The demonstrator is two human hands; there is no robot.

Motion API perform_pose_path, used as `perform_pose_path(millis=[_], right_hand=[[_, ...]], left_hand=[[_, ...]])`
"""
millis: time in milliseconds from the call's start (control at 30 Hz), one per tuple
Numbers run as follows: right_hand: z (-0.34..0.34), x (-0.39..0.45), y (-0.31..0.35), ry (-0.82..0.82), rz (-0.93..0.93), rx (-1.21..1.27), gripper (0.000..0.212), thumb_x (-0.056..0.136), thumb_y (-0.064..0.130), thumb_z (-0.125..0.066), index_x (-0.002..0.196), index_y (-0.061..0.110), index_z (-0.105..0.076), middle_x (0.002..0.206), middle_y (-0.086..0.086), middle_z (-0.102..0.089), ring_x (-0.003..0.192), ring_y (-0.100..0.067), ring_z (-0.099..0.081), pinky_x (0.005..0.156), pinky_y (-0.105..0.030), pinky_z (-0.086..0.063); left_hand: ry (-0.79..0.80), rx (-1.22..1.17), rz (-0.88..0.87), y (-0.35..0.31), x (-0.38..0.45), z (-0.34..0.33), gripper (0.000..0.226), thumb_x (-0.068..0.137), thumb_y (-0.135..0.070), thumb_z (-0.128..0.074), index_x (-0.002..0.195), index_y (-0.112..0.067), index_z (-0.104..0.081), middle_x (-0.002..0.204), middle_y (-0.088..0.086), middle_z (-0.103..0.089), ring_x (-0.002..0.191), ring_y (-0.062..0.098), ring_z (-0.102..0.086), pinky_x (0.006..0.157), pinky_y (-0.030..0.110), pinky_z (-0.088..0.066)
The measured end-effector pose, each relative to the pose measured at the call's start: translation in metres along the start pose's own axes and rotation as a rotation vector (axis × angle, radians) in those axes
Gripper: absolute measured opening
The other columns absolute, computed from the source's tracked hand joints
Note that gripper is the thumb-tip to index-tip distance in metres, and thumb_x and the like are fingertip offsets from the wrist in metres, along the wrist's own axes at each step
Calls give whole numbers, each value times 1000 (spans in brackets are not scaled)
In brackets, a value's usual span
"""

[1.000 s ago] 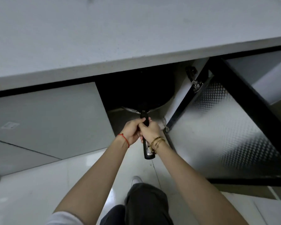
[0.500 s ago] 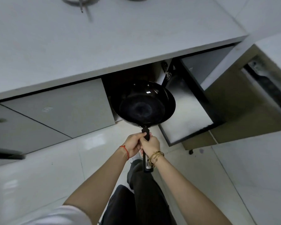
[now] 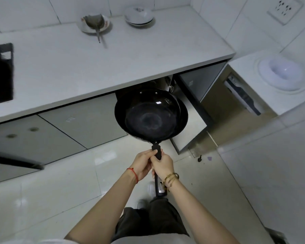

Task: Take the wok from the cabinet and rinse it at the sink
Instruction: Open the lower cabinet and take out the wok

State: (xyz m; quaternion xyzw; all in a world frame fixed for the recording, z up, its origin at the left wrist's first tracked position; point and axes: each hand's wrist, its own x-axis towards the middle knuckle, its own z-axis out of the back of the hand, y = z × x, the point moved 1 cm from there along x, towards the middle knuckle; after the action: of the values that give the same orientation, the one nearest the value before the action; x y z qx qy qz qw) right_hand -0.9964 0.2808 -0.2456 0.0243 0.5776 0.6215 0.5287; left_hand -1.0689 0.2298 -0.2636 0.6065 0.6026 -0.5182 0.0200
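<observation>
The black wok [image 3: 151, 117] hangs in the air in front of the open cabinet [image 3: 187, 124], its bowl facing up. Its long black handle runs back toward me. My left hand [image 3: 143, 163] and my right hand [image 3: 163, 164] are both closed around that handle, side by side. The handle's metal end sticks out below my right wrist. No sink is in view.
The cabinet door [image 3: 192, 131] stands swung open to the right of the wok. On the white countertop [image 3: 113, 60] lie a plate with a ladle [image 3: 94, 23] and stacked bowls [image 3: 139, 15]. A black hob [image 3: 0, 73] is at left, a white basin-like dish [image 3: 282, 74] at right.
The wok has come out from under the counter and risen, held by both hands. My view has lifted, so the countertop and wall now show.
</observation>
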Motion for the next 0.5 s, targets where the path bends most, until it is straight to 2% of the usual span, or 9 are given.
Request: perform_pose_path(millis=[133,300,500], right_hand=[[5,-25,-2,37,-5,-20,18,92,19,-49,92,3,-57,55,-8,-58,31,-15,-53,33,-21,-42],[24,-48,-9,83,35,-58,16,93,19,-48,93,5,-56,56,-9,-58,27,-10,-50,30,-18,-38],[45,-64,-8,117,109,-82,16,93,18,-48,89,4,-54,52,-9,-55,26,-11,-48,29,-19,-37]], left_hand=[[-25,41,2,8,-22,-4,33,96,-14,-51,114,11,-62,83,15,-68,46,24,-55,35,25,-41],[-68,-13,-44,24,-44,-22,33,96,-12,-51,117,12,-60,84,18,-65,50,18,-61,40,24,-46],[-69,-52,-129,37,-56,-40,32,95,-17,-53,113,6,-65,96,22,-63,53,28,-55,36,27,-42]])
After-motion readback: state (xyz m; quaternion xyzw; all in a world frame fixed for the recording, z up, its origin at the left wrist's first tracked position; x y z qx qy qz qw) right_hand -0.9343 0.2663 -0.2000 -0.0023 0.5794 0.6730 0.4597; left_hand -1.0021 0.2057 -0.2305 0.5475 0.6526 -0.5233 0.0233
